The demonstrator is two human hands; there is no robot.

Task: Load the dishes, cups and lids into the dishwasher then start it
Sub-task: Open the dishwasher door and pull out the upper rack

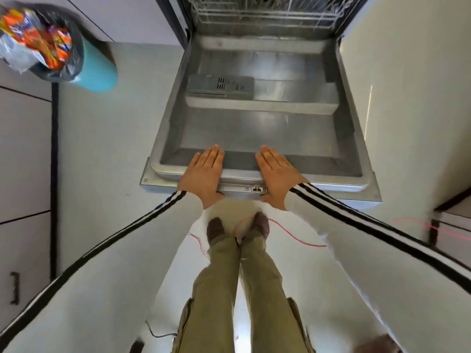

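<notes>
Stainless-steel dishwasher door [254,128] is lowered flat, inner face up, with a grey rectangular detergent dispenser [221,86] on its left-centre. Left hand [204,174] and right hand [276,174] lie palm-down on the door's near edge, fingers straight and together, hands apart. White wire rack [265,11] sits beyond the door's far edge; teal waste bin with black liner [99,70] stands well left of the door.

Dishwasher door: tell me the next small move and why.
Probably release the door and slide the rack out: the door lies fully open, the left hand and right hand rest flat on its front edge, and the rack's visible part shows no dishes.
</notes>
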